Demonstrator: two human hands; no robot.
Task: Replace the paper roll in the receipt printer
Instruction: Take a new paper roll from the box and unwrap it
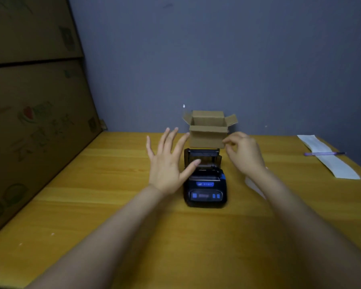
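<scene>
A small black receipt printer (205,189) with blue buttons sits mid-table, its lid (202,155) flipped up at the back. No paper roll shows in the open bay. My left hand (168,163) hovers at the printer's left side, fingers spread, thumb tip at the bay's edge. My right hand (245,152) is to the right of the lid with its fingers curled, thumb and forefinger pinched near the corner of a small open cardboard box (208,131) behind the printer. Whether anything is pinched there is unclear.
A strip of white receipt paper (329,159) lies at the far right with a purple pen (323,153) across it. Large cardboard cartons (33,126) stand along the left edge. A grey wall (217,59) backs the wooden table (113,184).
</scene>
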